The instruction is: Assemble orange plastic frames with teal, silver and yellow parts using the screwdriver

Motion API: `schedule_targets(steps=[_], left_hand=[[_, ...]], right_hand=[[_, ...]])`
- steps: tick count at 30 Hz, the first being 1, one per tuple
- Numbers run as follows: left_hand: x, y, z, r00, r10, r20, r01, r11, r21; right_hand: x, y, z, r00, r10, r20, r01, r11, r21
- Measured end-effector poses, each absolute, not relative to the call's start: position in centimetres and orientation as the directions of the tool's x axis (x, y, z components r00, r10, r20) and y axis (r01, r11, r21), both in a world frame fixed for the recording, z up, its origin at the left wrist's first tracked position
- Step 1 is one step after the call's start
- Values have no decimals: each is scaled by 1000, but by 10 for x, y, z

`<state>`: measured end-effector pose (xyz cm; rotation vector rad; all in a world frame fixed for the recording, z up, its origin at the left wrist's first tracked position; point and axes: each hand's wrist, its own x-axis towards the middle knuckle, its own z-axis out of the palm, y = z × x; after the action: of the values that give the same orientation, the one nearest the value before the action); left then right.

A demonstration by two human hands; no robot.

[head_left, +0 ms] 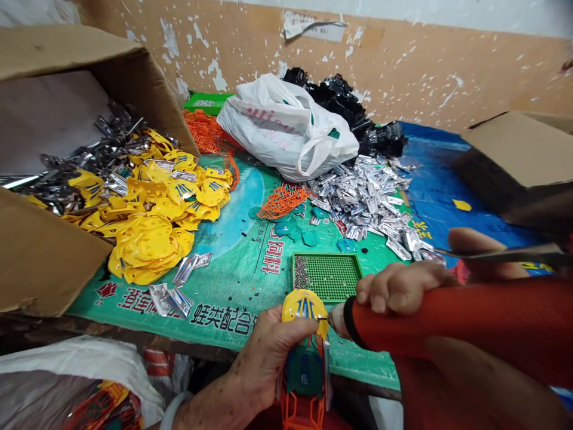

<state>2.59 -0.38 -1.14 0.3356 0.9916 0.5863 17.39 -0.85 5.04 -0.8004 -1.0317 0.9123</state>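
My left hand (268, 346) is closed around a plastic assembly (305, 370) at the table's front edge. It has a yellow rounded cap with blue stripes, a dark green middle piece and an orange lattice frame. The thumb presses on the yellow cap. In my right hand (407, 286) is a red power screwdriver (447, 322), held level with its nose pointing left. Its tip meets or nearly meets the right side of the yellow cap; I cannot tell whether a screw is there. Just behind lies a green tray (329, 301) with small screws heaped at its left end.
Yellow pieces (152, 239) and silvery parts spill from a cardboard box (49, 257) at left. A white plastic bag (282, 131), black parts (340, 101) and silver plates (362, 197) lie farther back. Another cardboard box (523, 149) stands right. A sack (80, 358) sits below the table's left edge.
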Motion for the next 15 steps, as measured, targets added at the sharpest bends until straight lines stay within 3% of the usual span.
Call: schedule_targets(steps=[5, 15], left_hand=[[26, -4, -11, 405, 617, -674, -320, 787, 528], [27, -4, -10, 382, 624, -682, -325, 781, 533]], right_hand=[[173, -13, 52, 220, 930, 295, -236, 344, -909], [164, -13, 58, 258, 913, 315, -223, 374, -900]])
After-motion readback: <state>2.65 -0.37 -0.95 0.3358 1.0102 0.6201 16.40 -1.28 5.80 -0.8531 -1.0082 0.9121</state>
